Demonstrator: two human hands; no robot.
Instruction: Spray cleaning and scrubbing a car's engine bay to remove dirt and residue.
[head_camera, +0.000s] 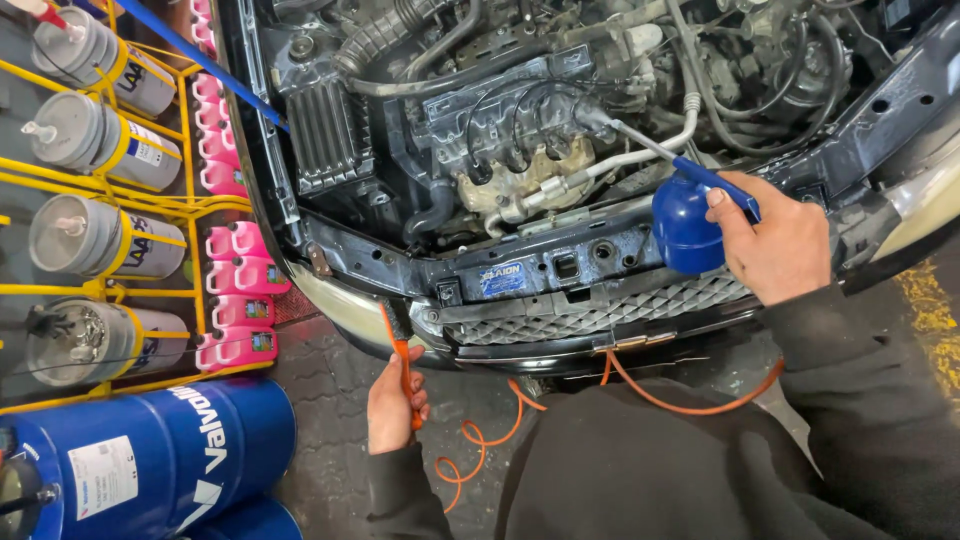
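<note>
The oil can (686, 228) in the right hand (775, 250) looks like glossy blue-painted metal, its thin spout (640, 140) bare, dull metal; the brush (403, 355) in the left hand (393, 405) has an orange plastic-looking handle; the coiled hose (480, 440) is smooth orange plastic; the front crossmember (540, 265) is grimy, oil-wet painted metal; the grille (600, 315) is matt grey plastic mesh; the sleeves (860, 400) are soft dark cloth.

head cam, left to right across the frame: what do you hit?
Grey drums in a yellow rack → pink plastic jugs → left hand gripping an orange-handled tool → open engine bay → blue round oil can with a long metal spout → right hand holding it.
</note>
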